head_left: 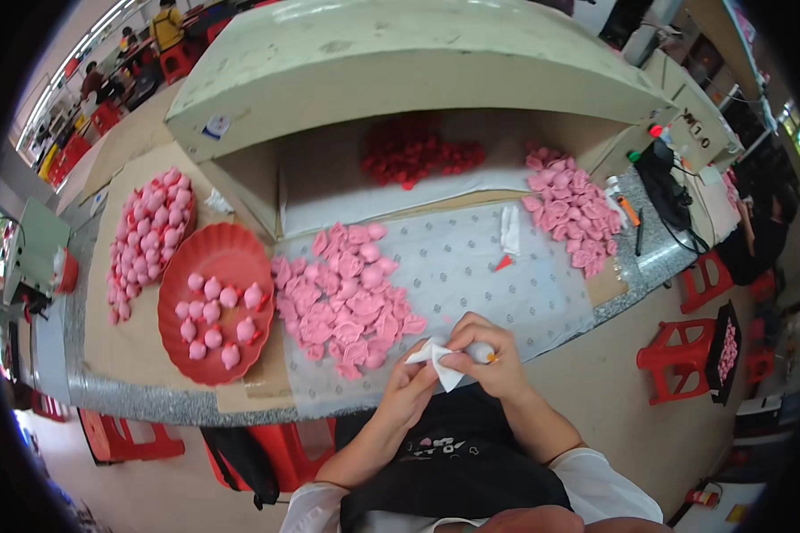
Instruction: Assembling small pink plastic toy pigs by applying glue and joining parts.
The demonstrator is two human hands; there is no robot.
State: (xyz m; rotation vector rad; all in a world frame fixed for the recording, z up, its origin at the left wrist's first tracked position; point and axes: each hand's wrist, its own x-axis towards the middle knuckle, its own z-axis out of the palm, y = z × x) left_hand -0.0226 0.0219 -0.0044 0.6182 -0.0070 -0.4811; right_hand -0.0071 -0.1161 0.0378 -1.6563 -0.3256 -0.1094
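Above my lap at the table's front edge, both hands are closed together around a folded white tissue (438, 355). My left hand (404, 393) pinches its left side. With my right hand (500, 362) I grip its other side, along with a small whitish bottle (480, 353) that has a yellow-orange tip. Whatever lies inside the tissue is hidden. Just beyond my hands, a heap of pink petal-shaped pieces (351, 306) covers the left of a patterned white sheet (458, 258). Near the sheet's far right lie a white strip (509, 229) and a small red triangular piece (504, 263).
A red scalloped tray (218, 253) holds several round pink pieces. Left of it is a pink-and-red pile (156, 222); another pink heap (573, 213) lies right. Under a pale green hood (418, 80) sit red pieces (418, 155). Red stools (680, 355) stand right; people sit farther off.
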